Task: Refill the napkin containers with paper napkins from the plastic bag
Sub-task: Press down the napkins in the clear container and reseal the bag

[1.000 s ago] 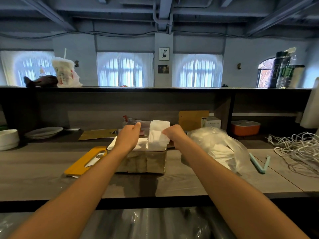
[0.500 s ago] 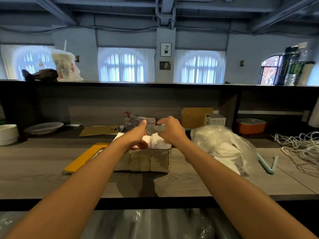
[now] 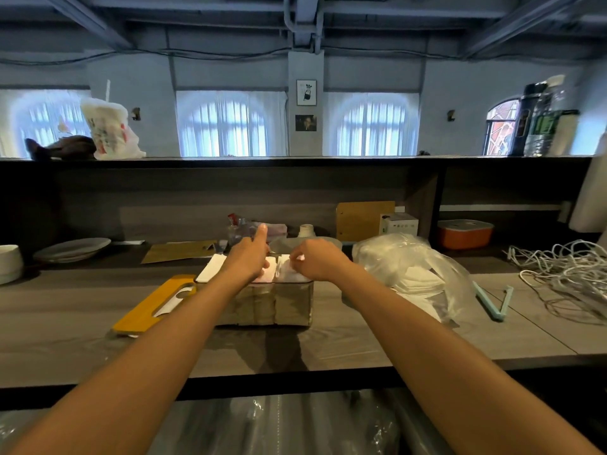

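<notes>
Filling looks nearly done: the clear, box-shaped napkin container (image 3: pixel 267 302) at mid-counter shows stacked white paper napkins (image 3: pixel 285 272) to its rim. Right hand (image 3: pixel 317 261) pinches the soft top sheets; left hand (image 3: pixel 246 259) presses beside them, thumb raised. More remain in the crinkled plastic bag (image 3: pixel 414 274) just right.

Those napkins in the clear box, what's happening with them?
A person is refilling a clear napkin container on the counter. Both hands are over its open top: the left hand reaches down among the napkins, and the right hand pinches one. The plastic bag of spare napkins lies just to the right.
</notes>
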A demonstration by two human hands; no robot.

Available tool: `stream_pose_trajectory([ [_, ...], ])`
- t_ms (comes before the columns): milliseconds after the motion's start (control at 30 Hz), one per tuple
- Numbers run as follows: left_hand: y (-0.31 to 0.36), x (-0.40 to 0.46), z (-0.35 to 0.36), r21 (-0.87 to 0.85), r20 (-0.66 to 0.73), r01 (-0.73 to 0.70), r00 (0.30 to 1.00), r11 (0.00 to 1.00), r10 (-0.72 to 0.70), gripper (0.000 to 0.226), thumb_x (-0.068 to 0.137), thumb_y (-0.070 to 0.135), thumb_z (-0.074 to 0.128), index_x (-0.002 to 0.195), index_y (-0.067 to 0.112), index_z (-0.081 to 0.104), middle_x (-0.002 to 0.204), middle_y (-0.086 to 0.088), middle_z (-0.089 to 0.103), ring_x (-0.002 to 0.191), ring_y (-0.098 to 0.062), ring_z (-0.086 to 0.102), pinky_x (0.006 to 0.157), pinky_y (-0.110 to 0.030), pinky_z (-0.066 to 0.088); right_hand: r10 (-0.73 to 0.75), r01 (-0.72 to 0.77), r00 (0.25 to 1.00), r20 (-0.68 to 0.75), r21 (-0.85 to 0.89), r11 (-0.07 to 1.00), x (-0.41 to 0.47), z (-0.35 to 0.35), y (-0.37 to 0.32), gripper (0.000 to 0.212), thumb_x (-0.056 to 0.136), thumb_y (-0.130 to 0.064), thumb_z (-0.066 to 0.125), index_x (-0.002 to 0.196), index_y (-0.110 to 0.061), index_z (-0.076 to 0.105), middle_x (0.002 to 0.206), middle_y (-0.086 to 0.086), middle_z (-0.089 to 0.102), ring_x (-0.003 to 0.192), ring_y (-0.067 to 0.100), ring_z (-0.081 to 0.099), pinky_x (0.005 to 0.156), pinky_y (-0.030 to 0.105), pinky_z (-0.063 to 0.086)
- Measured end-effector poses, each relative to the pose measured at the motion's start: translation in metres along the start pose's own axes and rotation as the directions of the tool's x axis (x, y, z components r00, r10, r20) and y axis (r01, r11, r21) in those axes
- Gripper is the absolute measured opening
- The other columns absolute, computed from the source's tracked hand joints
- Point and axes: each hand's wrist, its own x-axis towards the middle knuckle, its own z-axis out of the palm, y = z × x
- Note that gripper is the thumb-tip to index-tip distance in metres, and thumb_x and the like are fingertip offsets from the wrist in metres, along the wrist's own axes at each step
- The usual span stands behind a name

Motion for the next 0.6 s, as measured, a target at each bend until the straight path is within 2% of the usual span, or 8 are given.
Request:
stream_pose_trajectory([
  [67,0.006,-0.006,0.009,0.041,-0.139,-0.131,0.981,0.99,0.136,0.064,0.105,0.054,0.016,0.108,0.013,0.066,0.11,-0.008,0.065,0.101,-0.024,0.06,0.096,-0.039,0.047,0.08,-0.046,0.985,-0.152,0.216,0.975,-0.009,-0.002,0.005,0.029,0.1,-0.027,0.048,0.115,-0.016,0.07,0.108,0.006,0.069,0.091,0.022,0.064,0.074,0.034,0.055],
  [133,0.014,-0.016,0.021,-0.003,-0.225,-0.257,0.942,0.966,0.25,0.057,0.107,0.047,0.02,0.103,0.014,0.067,0.105,-0.004,0.065,0.099,-0.02,0.059,0.092,-0.034,0.043,0.218,-0.057,0.936,-0.275,0.494,0.867,-0.022,-0.003,0.012,0.027,0.099,-0.025,0.051,0.109,-0.009,0.071,0.104,0.006,0.07,0.094,0.023,0.064,0.084,0.04,0.054],
  [200,0.023,-0.026,0.038,-0.081,-0.243,-0.358,0.912,0.93,0.33,0.051,0.108,0.041,0.025,0.099,0.015,0.067,0.1,-0.002,0.066,0.095,-0.016,0.059,0.087,-0.032,0.045,0.332,-0.031,0.872,-0.359,0.636,0.771,-0.038,-0.005,0.026,0.025,0.098,-0.024,0.053,0.102,-0.007,0.071,0.095,0.004,0.07,0.089,0.02,0.063,0.082,0.039,0.053],
  [267,0.031,-0.036,0.062,-0.149,-0.217,-0.421,0.897,0.895,0.386,0.043,0.108,0.035,0.029,0.092,0.019,0.065,0.095,-0.001,0.066,0.093,-0.014,0.061,0.083,-0.03,0.049,0.385,-0.01,0.828,-0.407,0.675,0.737,-0.057,-0.005,0.045,0.022,0.098,-0.025,0.054,0.102,-0.012,0.072,0.09,-0.003,0.068,0.084,0.012,0.061,0.076,0.029,0.051],
  [333,0.037,-0.048,0.09,-0.192,-0.159,-0.446,0.893,0.874,0.421,0.039,0.108,0.032,0.031,0.088,0.023,0.063,0.091,0.002,0.065,0.091,-0.012,0.061,0.08,-0.027,0.051,0.406,0.009,0.789,-0.461,0.67,0.742,-0.077,-0.003,0.068,0.022,0.098,-0.026,0.055,0.094,-0.013,0.073,0.083,-0.003,0.068,0.078,0.011,0.061,0.068,0.023,0.048],
  [433,0.041,-0.061,0.133,-0.195,-0.021,-0.465,0.882,0.863,0.471,0.039,0.108,0.033,0.03,0.09,0.028,0.063,0.09,0.01,0.065,0.088,-0.006,0.062,0.078,-0.018,0.051,0.442,0.026,0.753,-0.488,0.693,0.721,-0.104,0.004,0.111,0.033,0.099,-0.026,0.053,0.078,-0.011,0.074,0.069,0.002,0.069,0.066,0.015,0.064,0.061,0.027,0.048],
  [500,0.041,-0.063,0.159,-0.198,0.067,-0.46,0.875,0.866,0.48,0.04,0.107,0.037,0.03,0.097,0.027,0.067,0.095,0.011,0.067,0.092,-0.003,0.062,0.082,-0.021,0.051,0.478,-0.001,0.761,-0.438,0.736,0.677,-0.119,0.009,0.138,0.04,0.1,-0.028,0.051,0.071,-0.012,0.073,0.062,0.0,0.068,0.061,0.015,0.064,0.062,0.032,0.05],
  [600,0.04,-0.056,0.189,-0.23,0.137,-0.416,0.881,0.88,0.452,0.041,0.107,0.04,0.032,0.107,0.025,0.069,0.1,0.016,0.067,0.099,-0.006,0.063,0.09,-0.024,0.049,0.472,-0.066,0.826,-0.309,0.778,0.625,-0.133,0.017,0.173,0.041,0.1,-0.032,0.051,0.072,-0.013,0.074,0.063,-0.003,0.069,0.062,0.009,0.063,0.068,0.032,0.051],
])
